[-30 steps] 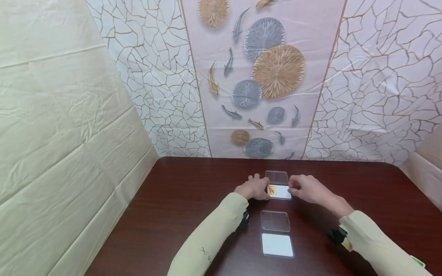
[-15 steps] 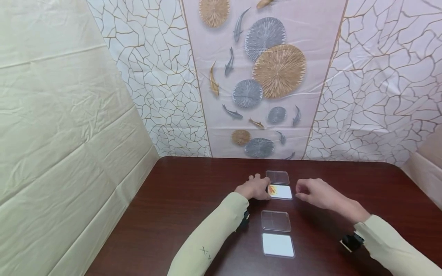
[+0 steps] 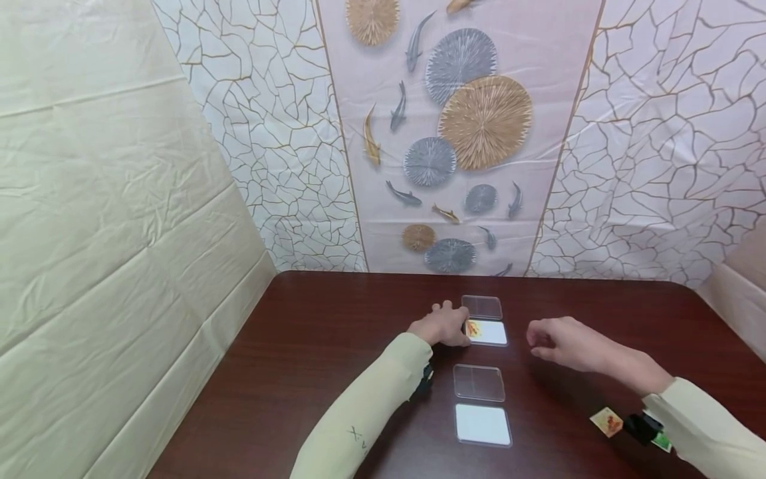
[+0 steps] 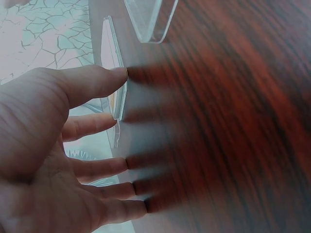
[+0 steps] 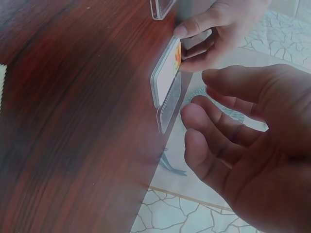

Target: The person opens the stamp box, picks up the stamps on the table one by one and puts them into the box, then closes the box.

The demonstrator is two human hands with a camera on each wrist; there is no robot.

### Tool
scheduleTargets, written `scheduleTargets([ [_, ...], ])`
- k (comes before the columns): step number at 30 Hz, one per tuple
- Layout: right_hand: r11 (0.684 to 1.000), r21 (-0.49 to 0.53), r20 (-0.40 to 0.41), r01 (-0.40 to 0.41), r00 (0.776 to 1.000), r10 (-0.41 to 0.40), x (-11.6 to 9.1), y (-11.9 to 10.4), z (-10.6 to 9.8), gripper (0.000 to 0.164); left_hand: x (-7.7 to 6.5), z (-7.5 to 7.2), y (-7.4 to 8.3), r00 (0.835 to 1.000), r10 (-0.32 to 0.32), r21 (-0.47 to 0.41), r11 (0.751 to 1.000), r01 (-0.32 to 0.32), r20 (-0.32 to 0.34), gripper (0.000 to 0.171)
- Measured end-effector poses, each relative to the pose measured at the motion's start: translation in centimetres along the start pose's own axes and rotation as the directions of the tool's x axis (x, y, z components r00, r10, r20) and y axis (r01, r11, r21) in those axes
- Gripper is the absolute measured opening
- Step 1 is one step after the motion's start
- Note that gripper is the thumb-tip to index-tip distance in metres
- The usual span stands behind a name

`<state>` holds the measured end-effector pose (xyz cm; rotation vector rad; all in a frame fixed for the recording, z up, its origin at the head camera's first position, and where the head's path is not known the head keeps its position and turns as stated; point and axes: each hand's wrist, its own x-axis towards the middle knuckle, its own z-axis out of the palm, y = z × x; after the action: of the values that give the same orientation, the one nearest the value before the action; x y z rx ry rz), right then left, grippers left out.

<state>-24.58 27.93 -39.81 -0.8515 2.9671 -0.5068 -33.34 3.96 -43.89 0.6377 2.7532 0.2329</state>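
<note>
Toward the back of the table, a flat clear case with a white insert (image 3: 493, 334) lies in the head view, an orange picture (image 3: 473, 330) at its left side. My left hand (image 3: 444, 324) is at that left side, its thumb touching the near corner and its index finger at the far one. In the left wrist view the other fingers (image 4: 104, 170) are spread straight, tips at the table. My right hand (image 3: 571, 342) hovers to the right of the case, apart from it. Loosely bent fingers (image 5: 197, 145) show in the right wrist view, with nothing between them.
One clear plastic cover (image 3: 482, 307) lies behind the case and another clear cover (image 3: 479, 383) in front. Nearer still is a second white-filled case (image 3: 483, 424). Under my right forearm are a small orange-pictured square (image 3: 607, 422) and a green piece (image 3: 662, 442), partly hidden.
My right hand has left the case's right edge and moved right and toward me, bringing the small orange-pictured square into view. My left hand has kept its place.
</note>
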Motion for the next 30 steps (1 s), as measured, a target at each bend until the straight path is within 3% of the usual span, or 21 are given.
scheduleTargets([
  [14, 0.998, -0.027, 0.052, 0.049, 0.998, -0.047, -3.0, 1.5, -0.4, 0.02, 0.1, 0.0, 0.1, 1.0, -0.005, -0.01, 1.0, 0.004, -0.001, 0.035],
  [22, 0.997, 0.011, 0.136, 0.071, 0.988, -0.072, -4.5, 2.6, -0.2, 0.019, 0.1, -0.1, 0.1, 1.0, -0.002, -0.006, 1.0, 0.002, -0.002, 0.036],
  [30, 0.99, 0.116, 0.227, 0.079, 0.968, -0.104, -5.8, 3.2, 0.0, 0.018, 0.3, 0.1, -0.1, 1.0, -0.005, -0.005, 1.0, 0.005, 0.006, 0.038],
])
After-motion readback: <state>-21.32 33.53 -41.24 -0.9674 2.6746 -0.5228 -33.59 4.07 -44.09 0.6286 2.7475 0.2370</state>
